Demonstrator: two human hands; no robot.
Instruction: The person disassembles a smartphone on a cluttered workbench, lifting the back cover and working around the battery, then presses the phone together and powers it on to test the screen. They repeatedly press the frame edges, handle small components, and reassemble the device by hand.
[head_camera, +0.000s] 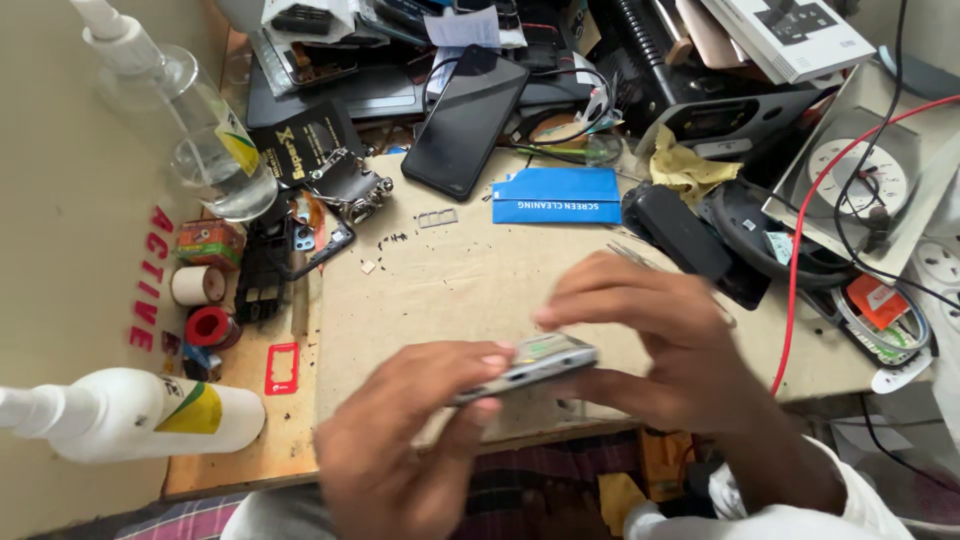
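Cluttered repair bench, centre of frame: bare board work mat ringed by tools and parts.

Item 1: left hand, lower centre, fingers curled up, blurred, gripping the near end of a grey phone body held edge-on above the mat's front edge.

Item 2: right hand, centre right, arched over the phone body, fingers clasping its far end.

Item 3: black phone, face up, upper centre.

Item 4: blue cleaning packet, just right of it.

Item 5: white spray bottle, lying lower left.

Item 6: clear bottle, upper left.
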